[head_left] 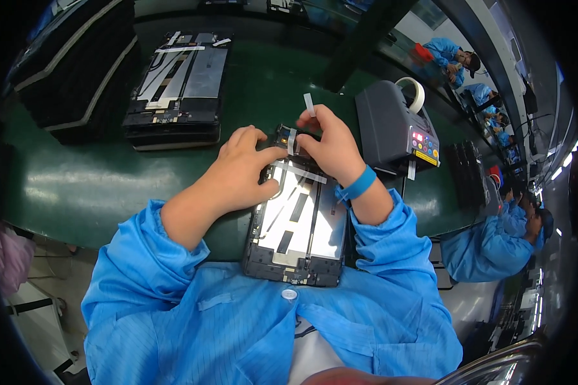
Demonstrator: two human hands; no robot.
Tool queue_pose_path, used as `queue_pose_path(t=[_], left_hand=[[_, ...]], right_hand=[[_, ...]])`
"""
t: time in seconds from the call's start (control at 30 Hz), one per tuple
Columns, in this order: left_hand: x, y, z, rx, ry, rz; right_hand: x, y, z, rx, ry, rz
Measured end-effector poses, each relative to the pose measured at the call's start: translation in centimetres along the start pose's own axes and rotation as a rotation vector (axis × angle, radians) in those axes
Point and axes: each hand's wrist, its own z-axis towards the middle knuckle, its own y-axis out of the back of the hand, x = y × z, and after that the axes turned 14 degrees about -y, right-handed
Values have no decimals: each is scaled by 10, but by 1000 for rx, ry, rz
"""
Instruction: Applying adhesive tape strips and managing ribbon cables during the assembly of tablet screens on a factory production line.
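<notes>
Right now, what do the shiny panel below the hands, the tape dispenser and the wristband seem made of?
Shiny panel: probably metal, mirror-bright where it throws back light; coated plastic is possible.
Tape dispenser: likely moulded plastic, satin grey, judging by its smooth, rounded shell.
Wristband: perhaps fabric or rubber, blue and fairly matte; its texture is too small to tell.

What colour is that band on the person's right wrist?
The wristband is bright blue, best seen in the head view.
</notes>
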Motion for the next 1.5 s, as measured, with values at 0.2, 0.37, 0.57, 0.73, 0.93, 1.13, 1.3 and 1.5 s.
queue_pose_path(t=[0.2,0.37,0.57,0.73,0.93,1.13,1.3,1.5], left_hand=[[2,-1,0,-1,-11,19],[2,-3,-2,-29,-29,38],[3,0,-1,-45,-113,174],[-1,4,2,-31,-158,211],[-8,2,3,-91,-250,233],[-16,-1,14,-9,-260,362],[-12,10,29,165,-326,406],[-48,12,-2,93,-230,75]], right_hand=[[-6,-2,-19,274,56,159],[-4,2,-28,392,-167,303],[-8,2,-29,390,27,225],[-13,-2,-37,164,351,-245],[-13,6,-41,310,317,-158],[-35,10,-49,141,242,418],[-26,23,-79,126,78,605],[-39,12,-129,-11,409,151]])
